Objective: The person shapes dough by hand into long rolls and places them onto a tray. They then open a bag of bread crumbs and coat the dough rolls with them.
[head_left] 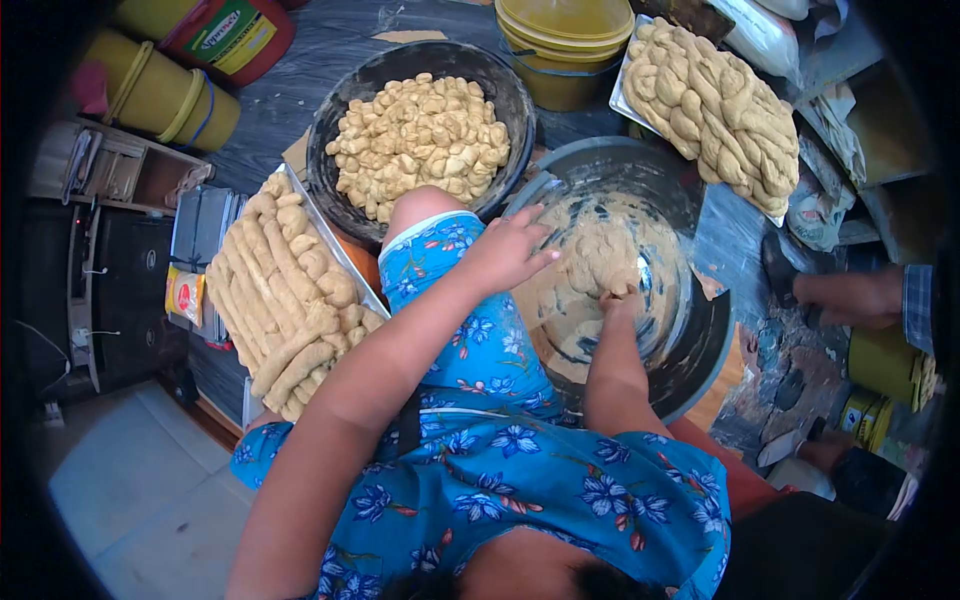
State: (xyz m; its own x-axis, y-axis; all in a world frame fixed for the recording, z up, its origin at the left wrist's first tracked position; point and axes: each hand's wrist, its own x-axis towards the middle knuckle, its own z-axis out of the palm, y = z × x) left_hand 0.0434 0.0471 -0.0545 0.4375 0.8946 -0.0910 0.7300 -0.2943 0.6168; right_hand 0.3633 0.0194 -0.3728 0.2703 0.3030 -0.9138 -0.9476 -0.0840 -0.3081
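Blue floral fabric garment (pixel 520 470): filling lower centre.
Left hand (pixel 507 252): released, spread over round black plastic basin (pixel 640 165).
Right hand (pixel 619 297): down at sticky tan dough (pixel 598 255), right of centre; grip hidden, can't tell.

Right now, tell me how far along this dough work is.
Looks done: dough strands on the left tray, twisted dough on the far-right tray, small lumps in the round basin.
In hand: right hand in the wet mixture, left hand spread by that basin's rim.
Seemingly left: that mixture, smeared and unshaped.
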